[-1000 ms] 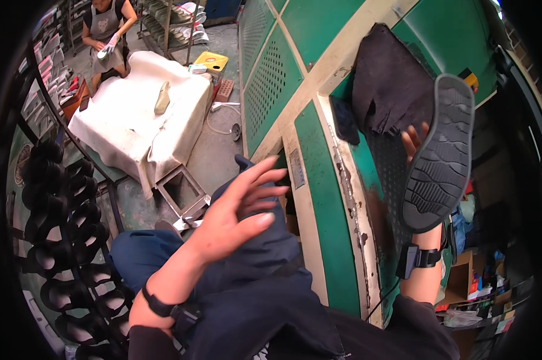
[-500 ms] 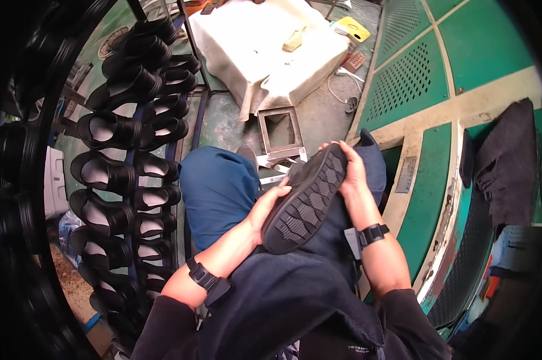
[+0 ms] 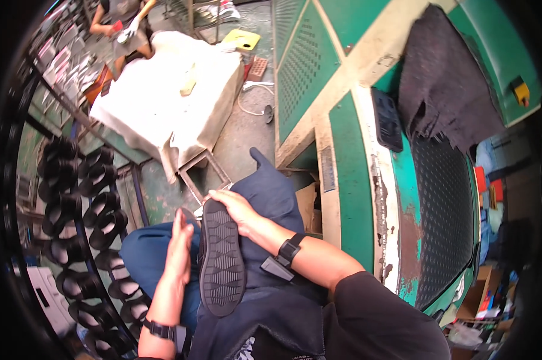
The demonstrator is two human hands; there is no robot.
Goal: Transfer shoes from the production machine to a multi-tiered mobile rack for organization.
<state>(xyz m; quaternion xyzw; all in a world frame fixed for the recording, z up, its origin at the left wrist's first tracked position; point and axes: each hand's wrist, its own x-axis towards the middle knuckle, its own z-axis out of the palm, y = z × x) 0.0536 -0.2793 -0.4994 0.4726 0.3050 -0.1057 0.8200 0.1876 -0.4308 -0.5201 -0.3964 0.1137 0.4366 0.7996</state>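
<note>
Your right hand [image 3: 235, 207] grasping black shoe sole [image 3: 221, 258] at toe end; left hand [image 3: 180, 243] flat, unclenched alongside. One-handed grip, sole may slip off lap.

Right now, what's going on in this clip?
A seated person holds a black shoe sole tread-up over their lap. The right hand grips its far end, and the left hand lies flat along its left edge. To the left stands a rack of black shoe parts. To the right is a green machine with another sole and a dark cloth on it. Farther off, another person works beside a white-covered table.
</note>
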